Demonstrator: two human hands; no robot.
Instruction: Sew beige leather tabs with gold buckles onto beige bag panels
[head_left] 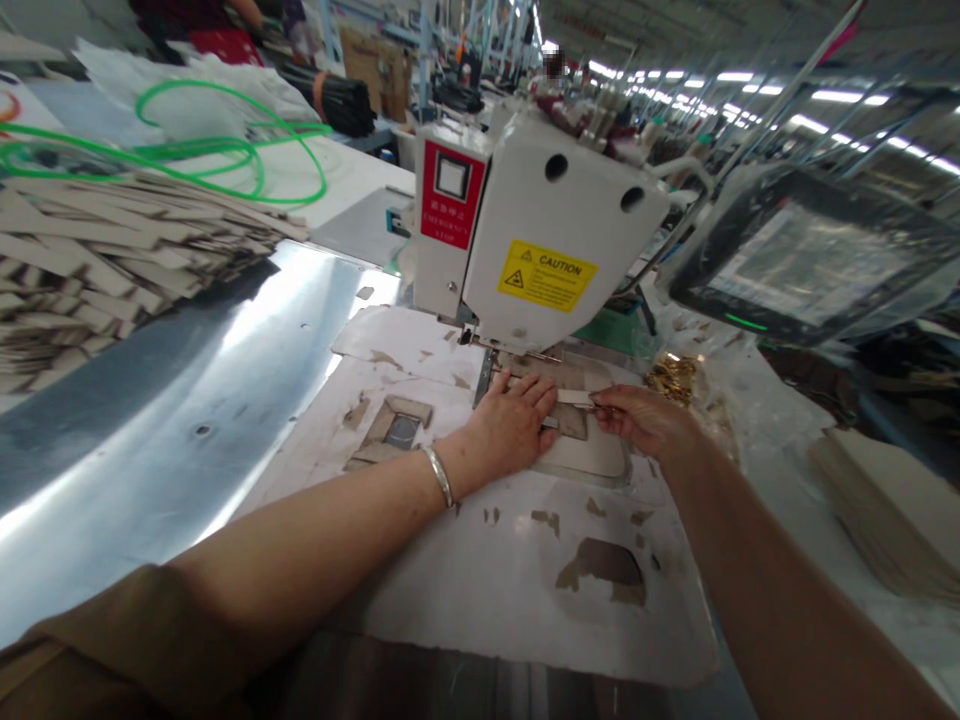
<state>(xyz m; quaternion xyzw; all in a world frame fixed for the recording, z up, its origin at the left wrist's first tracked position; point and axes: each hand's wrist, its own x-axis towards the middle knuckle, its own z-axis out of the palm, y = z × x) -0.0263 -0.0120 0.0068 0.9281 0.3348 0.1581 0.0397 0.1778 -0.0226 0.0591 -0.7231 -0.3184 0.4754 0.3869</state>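
My left hand (514, 425) lies flat with its fingers stretched forward on a beige panel with rounded corners (589, 460). The panel rests beneath the head of a white sewing machine (559, 220). To its right, my right hand (630, 415) pinches the end of a narrow pale strip (575, 398), which reaches over the panel toward my left fingers. A small metal piece shows beside my left thumb, too small to name. A worn white sheet (480, 580) with torn brown patches spreads under the panel and my left forearm.
Beige strips (112, 260) are heaped at the left beside a green hose (292, 195). Gold-coloured metal pieces (675, 378) lie in plastic right of my right hand. A plastic-wrapped screen (817, 250) and a stack of beige panels (892, 500) stand at the right. Another person is at the far back left.
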